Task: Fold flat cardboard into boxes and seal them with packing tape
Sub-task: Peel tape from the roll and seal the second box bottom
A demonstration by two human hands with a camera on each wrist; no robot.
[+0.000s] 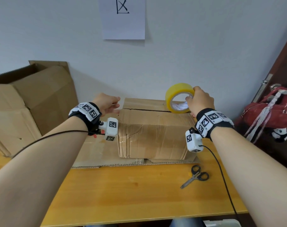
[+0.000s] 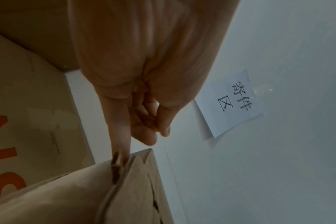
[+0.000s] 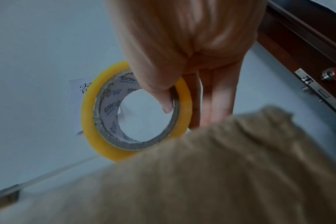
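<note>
A folded cardboard box (image 1: 154, 133) stands on flat cardboard in the middle of the table, its top flaps closed along a dark seam (image 1: 146, 110). My right hand (image 1: 191, 98) holds a yellow tape roll (image 1: 177, 95) upright at the seam's right end. Its thumb is inside the core and its fingers are outside, as the right wrist view shows on the roll (image 3: 98, 136). My left hand (image 1: 117, 104) is at the box's top left edge. There the thumb and forefinger (image 2: 159, 134) pinch together. A faint clear strip seems to run from the roll toward them.
Scissors (image 1: 195, 176) lie on the wooden table (image 1: 131, 194) to the right front of the box. A large open carton (image 1: 25, 102) fills the back left. A red bag (image 1: 267, 110) hangs on the door at the right. A paper sign (image 1: 124, 18) is on the wall.
</note>
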